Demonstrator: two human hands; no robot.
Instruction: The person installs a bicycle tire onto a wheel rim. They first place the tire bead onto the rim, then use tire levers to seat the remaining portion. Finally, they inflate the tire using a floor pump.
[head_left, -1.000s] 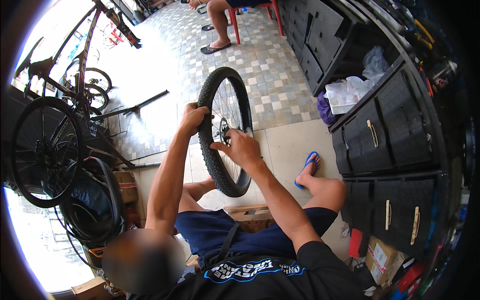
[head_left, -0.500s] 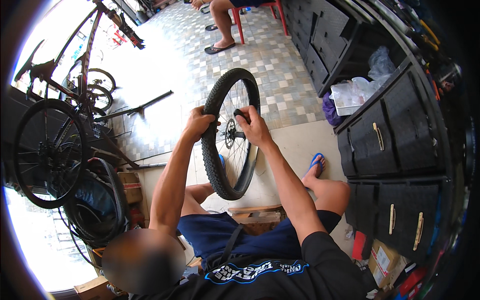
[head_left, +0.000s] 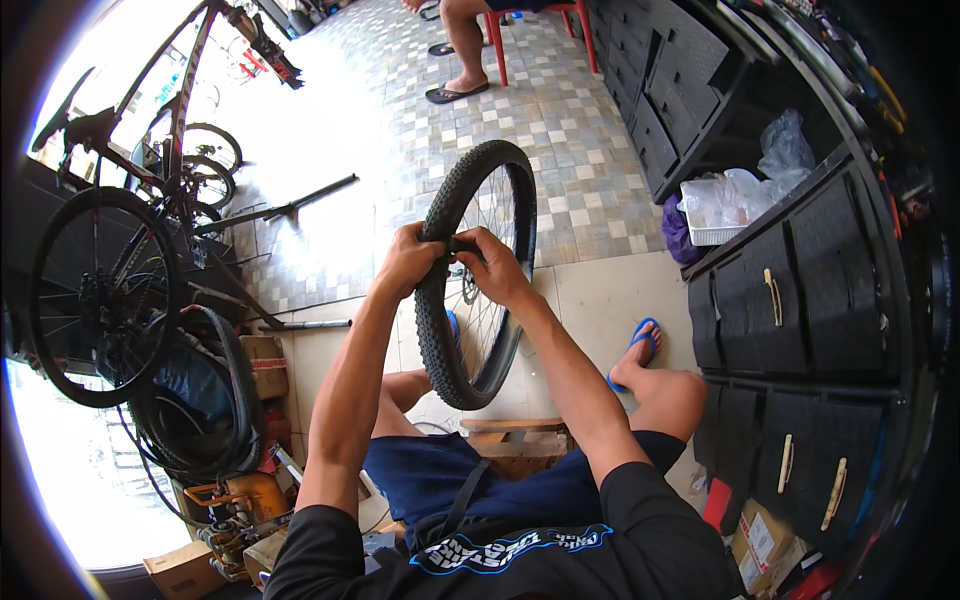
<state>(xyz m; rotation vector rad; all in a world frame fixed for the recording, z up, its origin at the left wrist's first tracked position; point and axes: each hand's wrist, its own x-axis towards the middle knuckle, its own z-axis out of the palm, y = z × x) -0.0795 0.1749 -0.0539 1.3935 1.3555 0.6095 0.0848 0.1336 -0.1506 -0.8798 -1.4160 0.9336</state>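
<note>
A bicycle wheel (head_left: 448, 345) with a knobby black tyre stands upright between my legs, tilted a little. My left hand (head_left: 410, 260) is wrapped round the tyre's left side, with the thumb toward the rim. My right hand (head_left: 490, 266) reaches across the spokes and pinches a small black piece (head_left: 462, 246) at the inner rim, close to my left fingertips. What exactly the piece is, I cannot make out. Behind my right fingers, the hub and brake disc (head_left: 469, 285) are partly hidden.
On the left a bicycle (head_left: 105, 295) is raised above the floor, with loose tyres (head_left: 245, 400) beneath. Black drawers (head_left: 735, 300) line the right side, near a white basket (head_left: 712, 236) of plastic bags. A wooden stool (head_left: 515, 445) stands between my legs. Someone sits on a red chair (head_left: 502, 50) ahead.
My right hand has moved left and slightly down, bringing the black piece from above the hub to the rim by my left hand. The whole view has shifted slightly.
</note>
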